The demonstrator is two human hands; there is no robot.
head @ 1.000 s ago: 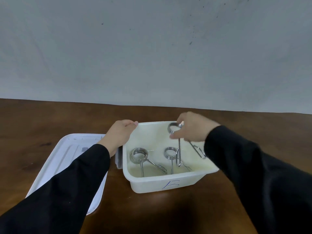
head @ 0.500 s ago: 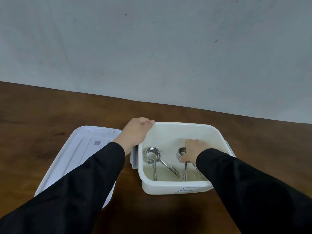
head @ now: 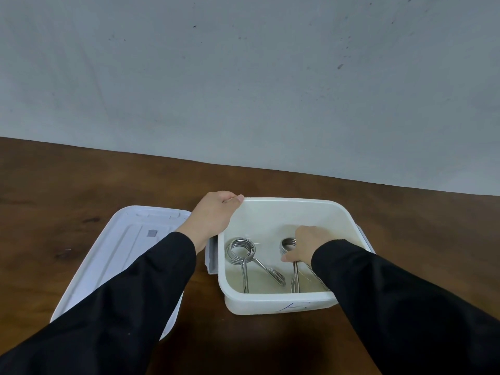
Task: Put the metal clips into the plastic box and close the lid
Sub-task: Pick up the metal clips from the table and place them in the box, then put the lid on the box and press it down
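While our left hand [head: 213, 215] grips the plastic box [head: 273, 300] rim, right hand [head: 304, 244] fingers [head: 287, 257] pinch a metal clip [head: 290, 247] inside; release next, then fetch lid [head: 127, 250]

The white plastic box [head: 281, 303] has a blue pen mark on its front wall, on the side near the person. It looks like a letter, maybe an E, but it is too scribbly to read.

- A dark brown wooden worktop [head: 270, 345] with a glossy, mottled grain fills the lower half of the view.
- A pale grey wall [head: 243, 77], dotted with small dark specks, rises from the worktop's far edge.
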